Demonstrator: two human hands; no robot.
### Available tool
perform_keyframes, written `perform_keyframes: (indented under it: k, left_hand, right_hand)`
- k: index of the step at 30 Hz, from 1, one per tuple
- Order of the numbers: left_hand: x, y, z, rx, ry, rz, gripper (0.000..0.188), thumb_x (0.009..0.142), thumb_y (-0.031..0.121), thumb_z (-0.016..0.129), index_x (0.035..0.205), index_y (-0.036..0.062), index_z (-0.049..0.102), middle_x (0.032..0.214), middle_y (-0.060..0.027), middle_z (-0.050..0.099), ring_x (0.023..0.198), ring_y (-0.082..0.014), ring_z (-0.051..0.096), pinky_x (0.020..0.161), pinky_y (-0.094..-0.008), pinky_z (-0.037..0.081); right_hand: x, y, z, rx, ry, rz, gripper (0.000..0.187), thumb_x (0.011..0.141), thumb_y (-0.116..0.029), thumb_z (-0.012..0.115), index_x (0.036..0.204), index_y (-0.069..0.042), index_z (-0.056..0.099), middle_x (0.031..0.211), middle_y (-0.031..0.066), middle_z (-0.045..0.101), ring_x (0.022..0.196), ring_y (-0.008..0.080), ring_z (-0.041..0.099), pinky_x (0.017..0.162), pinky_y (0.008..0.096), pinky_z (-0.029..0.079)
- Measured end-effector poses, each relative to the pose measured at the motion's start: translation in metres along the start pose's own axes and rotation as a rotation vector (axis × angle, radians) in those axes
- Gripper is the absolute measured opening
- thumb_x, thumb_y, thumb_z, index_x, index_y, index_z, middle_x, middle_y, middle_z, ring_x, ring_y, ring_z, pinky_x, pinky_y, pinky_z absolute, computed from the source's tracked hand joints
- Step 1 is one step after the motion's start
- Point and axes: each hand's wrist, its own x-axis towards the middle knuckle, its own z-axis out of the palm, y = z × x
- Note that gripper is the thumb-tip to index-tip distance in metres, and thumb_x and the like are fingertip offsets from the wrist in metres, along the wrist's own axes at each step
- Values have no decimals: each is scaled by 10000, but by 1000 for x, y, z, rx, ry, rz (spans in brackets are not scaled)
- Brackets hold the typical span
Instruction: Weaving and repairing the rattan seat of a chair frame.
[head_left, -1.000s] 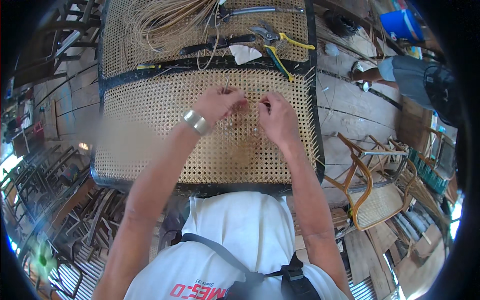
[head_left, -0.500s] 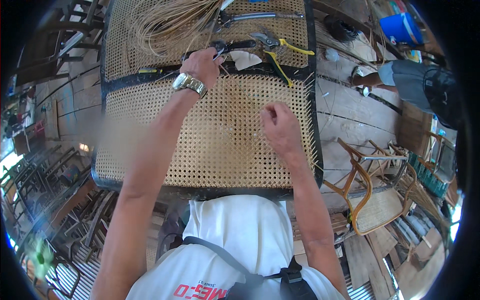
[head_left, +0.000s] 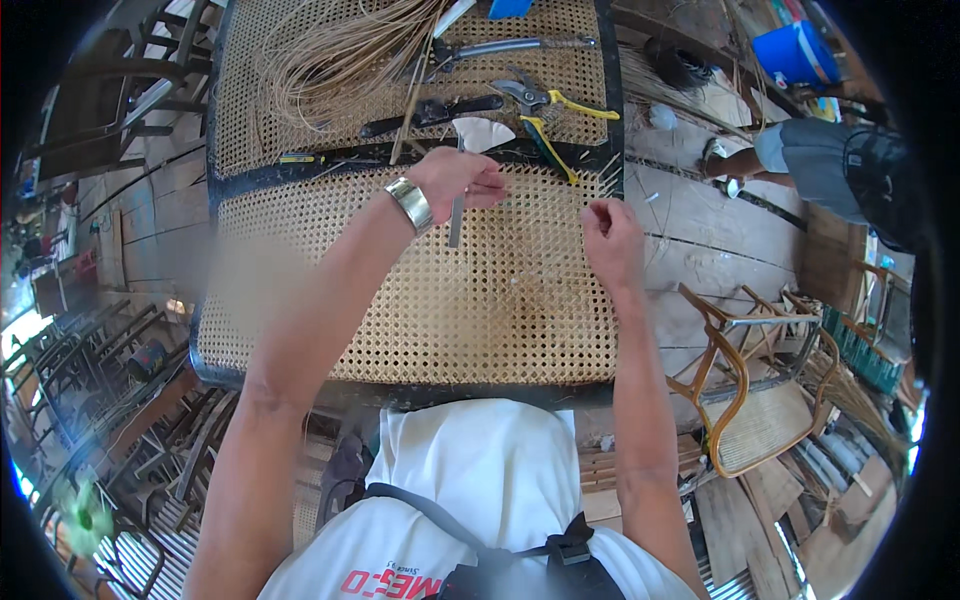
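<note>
My left hand (head_left: pixel 455 187), with a metal-banded watch at its wrist, is above the far part of the woven cane panel (head_left: pixel 420 300). A thin flat metal tool (head_left: pixel 456 225) is in its grip, one end pointing toward me. My right hand (head_left: pixel 615 245) is curled closed at the panel's right edge, next to the loose cane ends (head_left: pixel 612 180). Whatever its fingers may pinch is hidden. Beyond my left hand lie a pale cloth-like scrap (head_left: pixel 484 134), pruning shears (head_left: pixel 530 96) and yellow-handled pliers (head_left: pixel 550 150).
A coil of cane strands (head_left: pixel 330 60) and a hacksaw-like metal tool (head_left: pixel 520 46) rest on the far panel. A small yellow-handled tool (head_left: pixel 298 158) lies on the black crossbar. To the right are a wooden chair frame (head_left: pixel 730 400), a blue bucket (head_left: pixel 795 55) and another person's leg (head_left: pixel 740 162).
My left hand has come away from the tools on the crossbar, rightward and toward me, bringing the flat metal tool. My right hand has shifted right to the panel's edge.
</note>
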Motion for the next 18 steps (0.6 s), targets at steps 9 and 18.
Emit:
perform_keyframes:
  k: [9, 18]
  left_hand:
    - [-35, -37, 18, 469, 233, 290, 309, 1042, 294, 504, 1087, 4, 600, 874, -94, 694, 689, -148, 667, 611, -298, 545]
    - [-37, -49, -10, 140, 329, 167, 288, 1035, 290, 532, 1010, 15, 617, 741, -65, 695, 459, -70, 498, 415, -232, 380]
  right_hand:
    - [61, -19, 17, 131, 54, -197, 237, 909, -201, 660, 1031, -1, 626, 927, 143, 621, 848, 281, 630, 776, 379, 511]
    - [159, -76, 61, -17, 2, -580, 133, 909, -164, 651, 970, -47, 632, 924, 129, 615, 899, 318, 604, 785, 429, 493]
